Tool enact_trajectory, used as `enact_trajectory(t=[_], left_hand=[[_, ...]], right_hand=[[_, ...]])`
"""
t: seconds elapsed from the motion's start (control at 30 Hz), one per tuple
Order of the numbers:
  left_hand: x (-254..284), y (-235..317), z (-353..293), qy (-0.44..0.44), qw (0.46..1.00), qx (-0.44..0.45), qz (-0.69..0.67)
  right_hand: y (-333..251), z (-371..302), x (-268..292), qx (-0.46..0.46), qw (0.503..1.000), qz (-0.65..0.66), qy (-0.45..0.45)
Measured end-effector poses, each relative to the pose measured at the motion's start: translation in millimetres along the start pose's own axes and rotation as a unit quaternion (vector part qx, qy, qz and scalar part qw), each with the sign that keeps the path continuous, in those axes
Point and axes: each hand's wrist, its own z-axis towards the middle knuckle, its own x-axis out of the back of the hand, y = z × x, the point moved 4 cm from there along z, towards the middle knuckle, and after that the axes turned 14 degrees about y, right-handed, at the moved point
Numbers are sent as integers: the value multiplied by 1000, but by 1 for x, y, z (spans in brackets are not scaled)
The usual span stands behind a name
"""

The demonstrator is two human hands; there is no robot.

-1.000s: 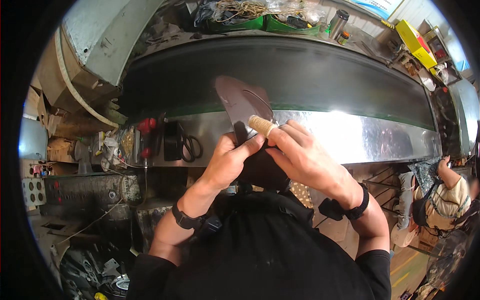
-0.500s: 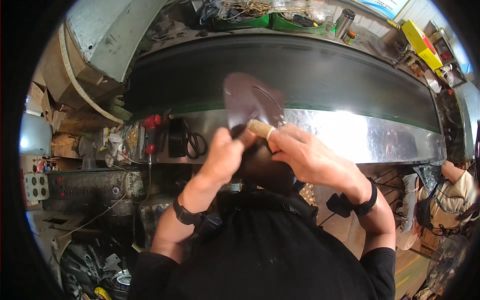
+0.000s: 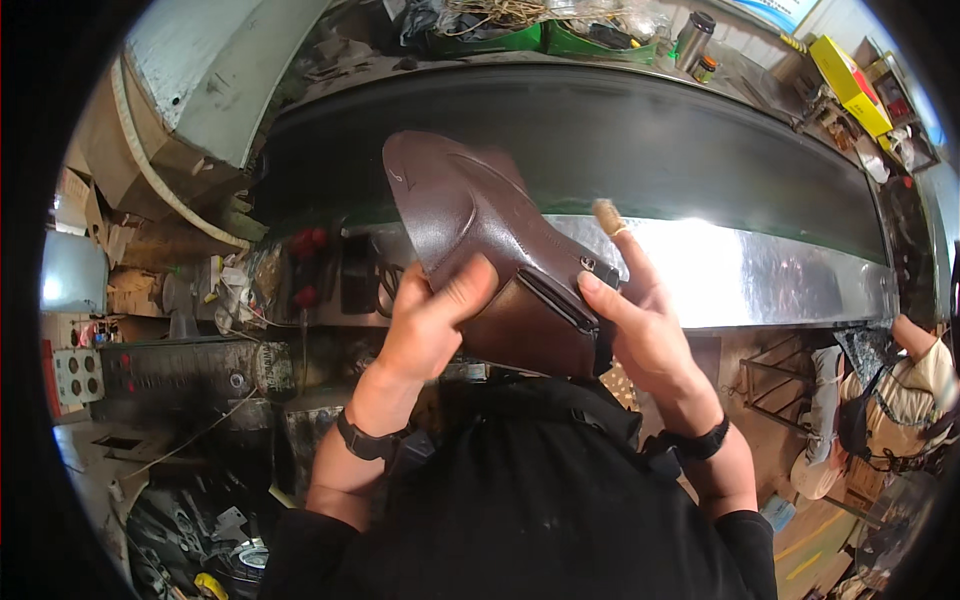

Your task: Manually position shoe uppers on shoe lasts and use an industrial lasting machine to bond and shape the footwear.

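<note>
Head view: the left hand grips the left edge of a brown leather piece, thumb on top. The right hand holds its right side, thumb near a small metal fitting, one finger extended in a tan wrap. The piece is held up before the black shirt, across the shiny tabletop and dark surface beyond.
</note>
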Motion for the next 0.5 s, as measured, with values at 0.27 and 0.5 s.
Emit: enact_trajectory(t=[0.27, 0.5], left_hand=[[-6, -11, -10, 35, 998, 40, -23], [-4, -13, -18, 15, 1000, 4, -26]], right_hand=[[12, -1, -2, 8, 998, 53, -32], [11, -4, -7, 53, 994, 85, -36]])
